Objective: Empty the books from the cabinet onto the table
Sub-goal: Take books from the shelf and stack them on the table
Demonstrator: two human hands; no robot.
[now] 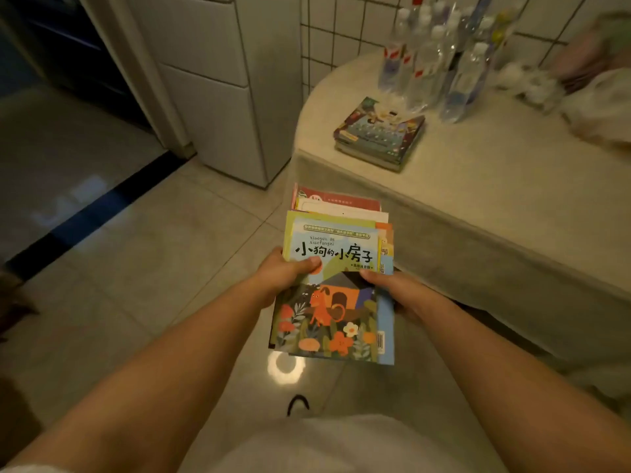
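A home: tiled floor (119, 268), white drawer cabinet (218, 90), water bottles (440, 63) on a cloth-covered table (512, 172)

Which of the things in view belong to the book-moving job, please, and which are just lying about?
Part of the job:
- stack of picture books held in left hand and right hand
- pile of books already on the table

Lying about:
- plastic water bottles
- white cabinet

Book bundle (336, 268) sat between left hand (280, 281) and right hand (392, 291), above floor; table (495, 186) stood right, book stack (379, 134) on it, bottles (440, 59) behind stack.
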